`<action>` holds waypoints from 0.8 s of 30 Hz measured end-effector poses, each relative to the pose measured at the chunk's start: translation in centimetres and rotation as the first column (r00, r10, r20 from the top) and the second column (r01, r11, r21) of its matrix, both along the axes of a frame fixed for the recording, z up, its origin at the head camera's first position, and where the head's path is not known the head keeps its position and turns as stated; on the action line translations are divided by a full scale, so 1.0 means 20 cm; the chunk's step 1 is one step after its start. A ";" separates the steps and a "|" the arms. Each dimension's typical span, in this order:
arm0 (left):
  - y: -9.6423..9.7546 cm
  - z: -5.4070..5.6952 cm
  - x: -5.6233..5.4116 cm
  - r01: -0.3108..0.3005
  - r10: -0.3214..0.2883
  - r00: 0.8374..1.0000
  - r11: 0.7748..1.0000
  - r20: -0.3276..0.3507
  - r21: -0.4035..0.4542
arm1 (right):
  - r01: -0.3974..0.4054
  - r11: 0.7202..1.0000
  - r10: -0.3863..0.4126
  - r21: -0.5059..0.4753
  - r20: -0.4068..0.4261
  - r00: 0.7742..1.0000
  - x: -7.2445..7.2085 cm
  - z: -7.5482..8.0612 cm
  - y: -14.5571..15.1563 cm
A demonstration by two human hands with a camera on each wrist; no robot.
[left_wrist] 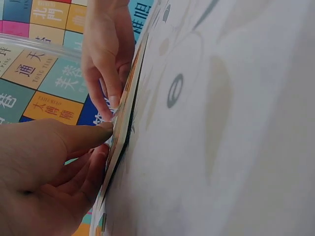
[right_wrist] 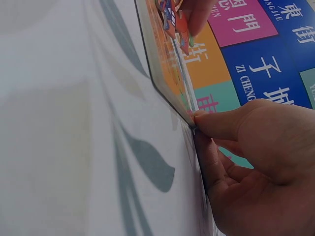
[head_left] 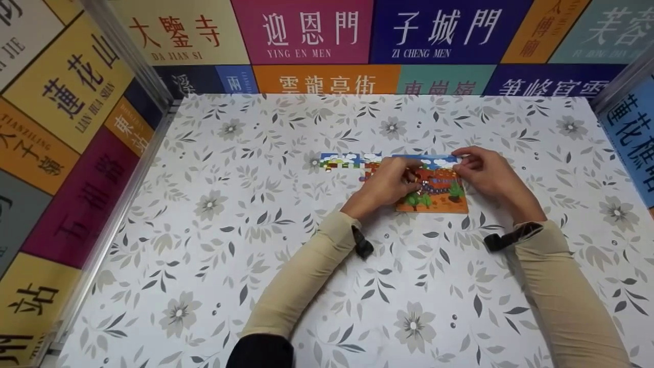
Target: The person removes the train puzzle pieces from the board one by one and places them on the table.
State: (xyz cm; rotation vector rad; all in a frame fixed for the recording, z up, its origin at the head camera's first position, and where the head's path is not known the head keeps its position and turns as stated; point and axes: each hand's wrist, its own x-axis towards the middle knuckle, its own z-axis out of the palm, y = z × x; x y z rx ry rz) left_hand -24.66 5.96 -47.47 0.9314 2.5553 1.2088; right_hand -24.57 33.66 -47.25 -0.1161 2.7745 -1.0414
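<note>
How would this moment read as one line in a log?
Left hand: pinches a piece over puzzle | Right hand: grips puzzle's far right corner | More pieces: left of puzzle | Table: floral

A floral-patterned table bears a puzzle board and puzzle pieces.

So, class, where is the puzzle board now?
In the head view, the puzzle board lies right of centre on the tabletop, left hand over its left side, right hand at its top-right corner.

On the table lies the puzzle board; puzzle pieces are at its left, the right hand at its right edge, panels behind.
</note>
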 end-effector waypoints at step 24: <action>-0.14 0.06 0.07 -0.159 0.111 0.976 0.953 -0.190 -0.259 | 0.004 1.000 -0.004 -0.005 0.007 1.000 0.00 0.00 0.00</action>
